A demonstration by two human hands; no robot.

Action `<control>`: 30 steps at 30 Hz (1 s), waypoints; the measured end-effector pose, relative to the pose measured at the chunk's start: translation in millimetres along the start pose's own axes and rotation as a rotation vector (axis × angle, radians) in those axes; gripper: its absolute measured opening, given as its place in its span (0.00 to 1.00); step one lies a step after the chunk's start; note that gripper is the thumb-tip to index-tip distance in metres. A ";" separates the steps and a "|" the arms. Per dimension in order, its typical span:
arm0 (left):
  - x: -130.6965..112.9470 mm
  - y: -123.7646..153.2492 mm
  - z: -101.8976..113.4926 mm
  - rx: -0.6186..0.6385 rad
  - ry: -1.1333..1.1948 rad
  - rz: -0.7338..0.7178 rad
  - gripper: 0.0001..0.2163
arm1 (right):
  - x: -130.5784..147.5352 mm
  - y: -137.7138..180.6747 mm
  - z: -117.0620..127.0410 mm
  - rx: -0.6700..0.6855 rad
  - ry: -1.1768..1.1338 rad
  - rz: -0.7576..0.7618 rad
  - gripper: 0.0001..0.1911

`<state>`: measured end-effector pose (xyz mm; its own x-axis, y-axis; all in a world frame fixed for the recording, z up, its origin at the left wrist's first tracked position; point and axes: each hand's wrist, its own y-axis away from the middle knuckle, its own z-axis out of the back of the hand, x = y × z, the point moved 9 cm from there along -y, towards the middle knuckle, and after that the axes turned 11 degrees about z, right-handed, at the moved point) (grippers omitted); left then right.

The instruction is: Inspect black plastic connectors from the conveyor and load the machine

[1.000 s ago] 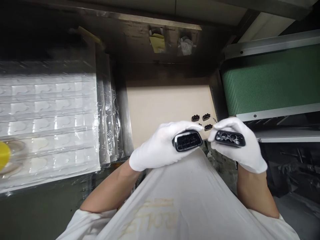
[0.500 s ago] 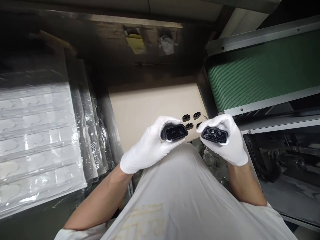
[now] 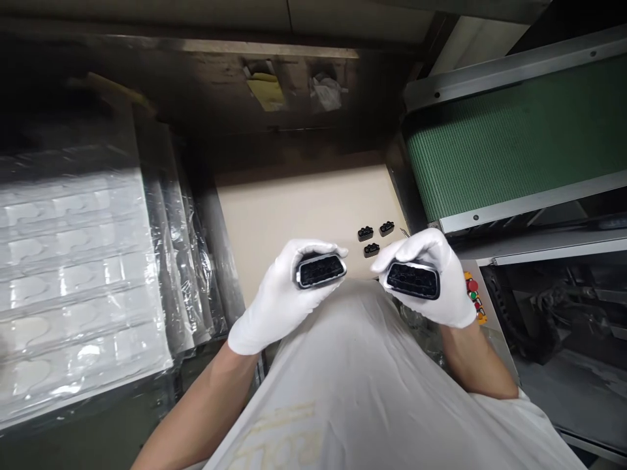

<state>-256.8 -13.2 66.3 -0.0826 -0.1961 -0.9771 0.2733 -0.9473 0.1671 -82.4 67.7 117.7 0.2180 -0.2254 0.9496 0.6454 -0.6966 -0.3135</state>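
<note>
My left hand (image 3: 287, 287), in a white glove, is closed around a black plastic part (image 3: 321, 270) whose recessed, four-sided end faces up at me. A similar black plastic part (image 3: 414, 280) sits in the grip of my gloved right hand (image 3: 448, 281), its hollow end also turned toward me. A gap separates the two hands. Beyond them several small black pieces (image 3: 371, 249) with knobbed tops lie on the pale board (image 3: 294, 202). A thin pointed tool (image 3: 404, 233) shows its tip just past my right fingers; the rest of it is hidden.
Clear plastic trays (image 3: 73, 287) are stacked at the left, beside plastic-wrapped sheets (image 3: 191, 261). A green conveyor belt (image 3: 519, 137) runs along the upper right. Red and green buttons (image 3: 473, 294) sit by my right wrist. Yellow paper (image 3: 266, 90) hangs at the back.
Both hands have drawn slightly toward me and to the left, still holding their black parts, which have tilted a little. The button panel beside my right wrist has come into view.
</note>
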 end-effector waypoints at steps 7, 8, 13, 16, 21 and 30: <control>10.8 2.0 -3.9 -0.034 0.021 0.053 0.17 | -9.6 4.7 4.3 0.006 -0.023 -0.032 0.18; 11.6 2.0 -4.5 -0.037 0.018 0.061 0.17 | -11.1 5.4 5.3 0.003 -0.022 -0.044 0.18; 10.5 0.6 -7.5 -0.043 0.021 0.069 0.18 | -4.2 2.2 7.6 0.031 0.011 0.034 0.18; 8.5 0.3 -9.4 -0.044 0.029 0.068 0.18 | 0.5 0.8 9.3 0.051 0.040 0.102 0.16; 6.0 1.5 -11.6 -0.050 0.039 0.055 0.17 | -4.6 4.8 10.7 0.062 0.065 0.100 0.17; 4.1 1.4 -14.2 -0.015 0.078 0.038 0.16 | -2.2 11.9 12.9 0.049 0.052 0.128 0.18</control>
<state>-243.2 -11.7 60.7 0.0025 -0.2107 -0.9776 0.2893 -0.9356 0.2024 -65.7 68.8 111.7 0.2635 -0.3464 0.9003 0.6496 -0.6263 -0.4311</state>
